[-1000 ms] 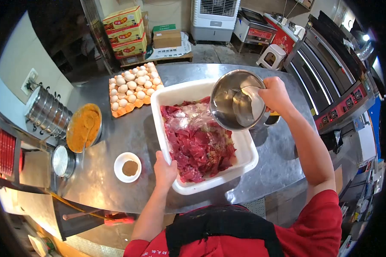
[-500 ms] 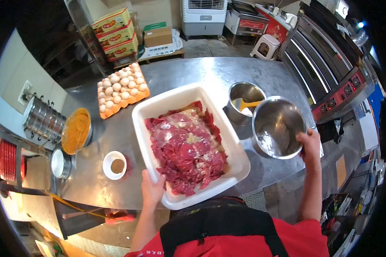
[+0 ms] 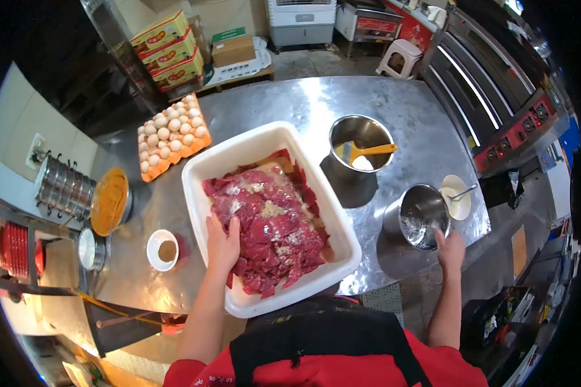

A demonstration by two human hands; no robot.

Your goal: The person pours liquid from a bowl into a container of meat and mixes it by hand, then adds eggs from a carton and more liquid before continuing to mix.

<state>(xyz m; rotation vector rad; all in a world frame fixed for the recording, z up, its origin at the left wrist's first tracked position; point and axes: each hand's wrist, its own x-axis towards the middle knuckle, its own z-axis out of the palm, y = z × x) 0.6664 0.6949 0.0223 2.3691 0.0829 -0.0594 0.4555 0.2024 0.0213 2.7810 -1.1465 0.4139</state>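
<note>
In front of me stands a white plastic tub heaped with sliced raw red meat, with patches of pale powder and a minced seasoning on top. My left hand reaches over the tub's near left side, fingers and thumb apart against the edge of the meat. To the right, my right hand grips the rim of a steel pot, which is tilted with its mouth toward the right. Behind that pot is a white bowl with a spoon in it.
Another steel pot holds a yellow-handled brush. An egg tray is at the back left. Nearer left are a cup of brown powder, a bowl of orange sauce and a small steel container.
My right hand has brought the steel pot down and nearer, uncovering the white bowl. My left hand has moved from the tub's rim in to the meat.
</note>
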